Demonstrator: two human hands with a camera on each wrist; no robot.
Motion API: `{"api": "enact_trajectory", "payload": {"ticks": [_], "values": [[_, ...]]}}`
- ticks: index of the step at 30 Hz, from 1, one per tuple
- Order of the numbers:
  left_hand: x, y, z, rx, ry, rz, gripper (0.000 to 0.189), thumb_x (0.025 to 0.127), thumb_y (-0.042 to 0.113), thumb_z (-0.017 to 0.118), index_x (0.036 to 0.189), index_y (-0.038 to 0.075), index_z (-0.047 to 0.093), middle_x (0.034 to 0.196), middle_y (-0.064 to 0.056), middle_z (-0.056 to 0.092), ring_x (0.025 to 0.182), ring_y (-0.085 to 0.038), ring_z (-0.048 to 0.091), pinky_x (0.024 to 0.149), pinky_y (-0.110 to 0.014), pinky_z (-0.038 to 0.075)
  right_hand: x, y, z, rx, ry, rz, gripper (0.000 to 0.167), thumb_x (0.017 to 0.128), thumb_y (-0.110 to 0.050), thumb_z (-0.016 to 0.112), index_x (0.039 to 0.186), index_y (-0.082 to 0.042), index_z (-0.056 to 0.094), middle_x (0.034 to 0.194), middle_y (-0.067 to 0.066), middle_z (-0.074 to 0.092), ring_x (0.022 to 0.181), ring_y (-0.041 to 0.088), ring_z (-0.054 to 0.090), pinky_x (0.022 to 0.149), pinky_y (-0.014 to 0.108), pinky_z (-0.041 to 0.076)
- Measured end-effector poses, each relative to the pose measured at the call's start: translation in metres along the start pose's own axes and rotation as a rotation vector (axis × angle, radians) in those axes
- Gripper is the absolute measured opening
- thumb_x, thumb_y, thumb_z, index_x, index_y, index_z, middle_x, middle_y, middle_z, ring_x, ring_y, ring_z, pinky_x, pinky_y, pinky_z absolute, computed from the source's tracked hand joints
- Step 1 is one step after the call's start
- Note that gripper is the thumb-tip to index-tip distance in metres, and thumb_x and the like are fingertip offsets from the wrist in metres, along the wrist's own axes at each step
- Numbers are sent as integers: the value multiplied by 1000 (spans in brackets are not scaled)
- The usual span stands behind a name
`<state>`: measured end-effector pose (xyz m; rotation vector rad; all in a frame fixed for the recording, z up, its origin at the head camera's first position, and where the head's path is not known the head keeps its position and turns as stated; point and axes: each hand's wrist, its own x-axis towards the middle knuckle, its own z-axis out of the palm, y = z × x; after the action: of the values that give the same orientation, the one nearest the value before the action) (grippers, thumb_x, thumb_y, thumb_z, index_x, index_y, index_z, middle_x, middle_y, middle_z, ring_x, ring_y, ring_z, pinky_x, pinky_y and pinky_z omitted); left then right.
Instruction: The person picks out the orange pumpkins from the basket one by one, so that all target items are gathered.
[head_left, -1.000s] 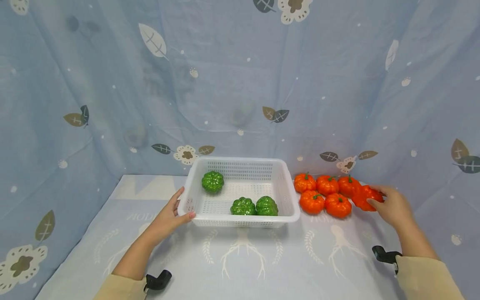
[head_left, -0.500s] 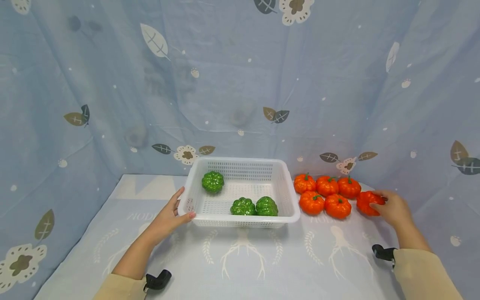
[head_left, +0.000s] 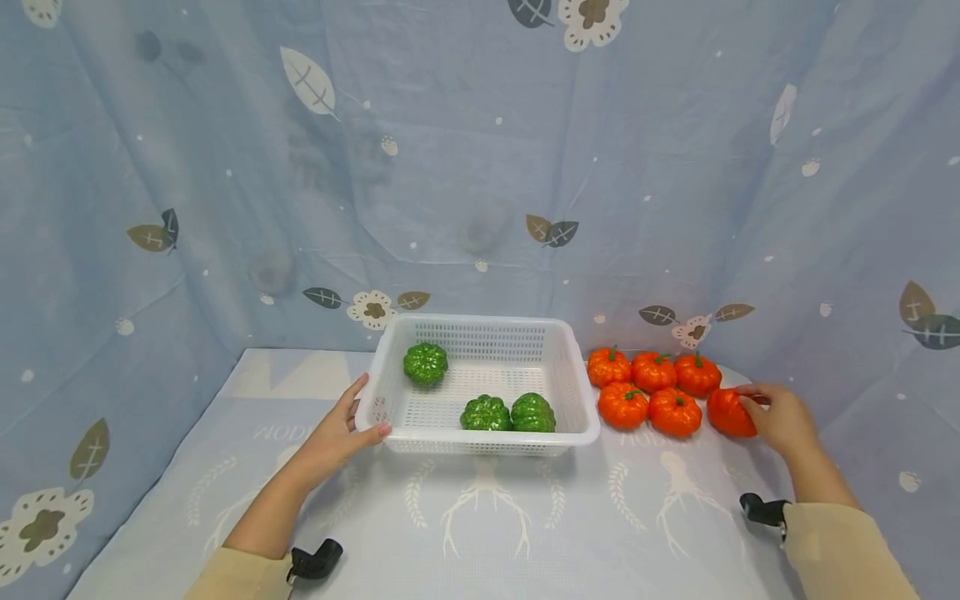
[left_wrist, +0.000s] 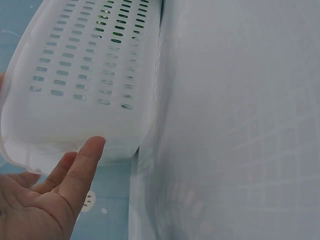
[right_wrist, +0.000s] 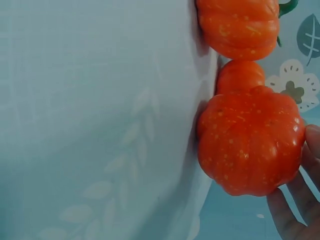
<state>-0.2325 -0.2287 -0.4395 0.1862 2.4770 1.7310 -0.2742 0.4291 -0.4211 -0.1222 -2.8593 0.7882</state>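
Observation:
In the head view a white perforated plastic basket (head_left: 480, 437) stands at the middle of the table with three green ribbed pumpkins inside, one (head_left: 425, 364) at the back left, another (head_left: 486, 413) and a third (head_left: 533, 412) at the front. My left hand (head_left: 333, 446) holds its left front corner, thumb over the rim; the left wrist view shows fingers (left_wrist: 82, 172) beside the end wall. At the far right my right hand (head_left: 783, 421) pinches an orange-red pumpkin (right_wrist: 250, 142) by its right side, the pumpkin tilted, low at the table's right end.
Several orange pumpkins (head_left: 676, 412) sit in two rows between the basket and my right hand. A pale patterned cloth (head_left: 487, 533) covers the table. Blue printed fabric (head_left: 480, 167) hangs close behind and along both sides.
My right hand has lowered the orange pumpkin from against the back row to beside the front row, and it has tilted. My left hand and the basket have stayed still.

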Motion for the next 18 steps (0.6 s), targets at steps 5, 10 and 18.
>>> {"api": "enact_trajectory", "payload": {"ticks": [5, 10, 18], "values": [[-1, 2, 0, 2, -1, -5, 110, 88, 30, 78, 162, 21, -2, 156, -27, 31, 140, -45, 38, 106, -55, 43, -3, 0, -2, 75, 15, 55, 38, 99, -19, 62, 124, 10, 60, 122, 38, 54, 107, 53, 51, 76, 51, 58], [-1, 3, 0, -2, 0, -13, 110, 88, 31, 79, 162, 22, -2, 156, -26, 31, 141, -44, 37, 106, -55, 42, -3, 5, -7, 155, -46, 171, 70, 96, -33, 67, 144, 10, 39, 137, 40, 40, 120, 55, 42, 90, 61, 51], [-1, 4, 0, -2, -3, -6, 109, 89, 29, 78, 162, 21, -2, 155, -26, 32, 141, -45, 37, 106, -55, 42, 1, 16, -15, 176, -301, 303, 106, 88, -58, 68, 147, 16, 21, 142, 44, 30, 121, 57, 43, 97, 65, 43]]}}
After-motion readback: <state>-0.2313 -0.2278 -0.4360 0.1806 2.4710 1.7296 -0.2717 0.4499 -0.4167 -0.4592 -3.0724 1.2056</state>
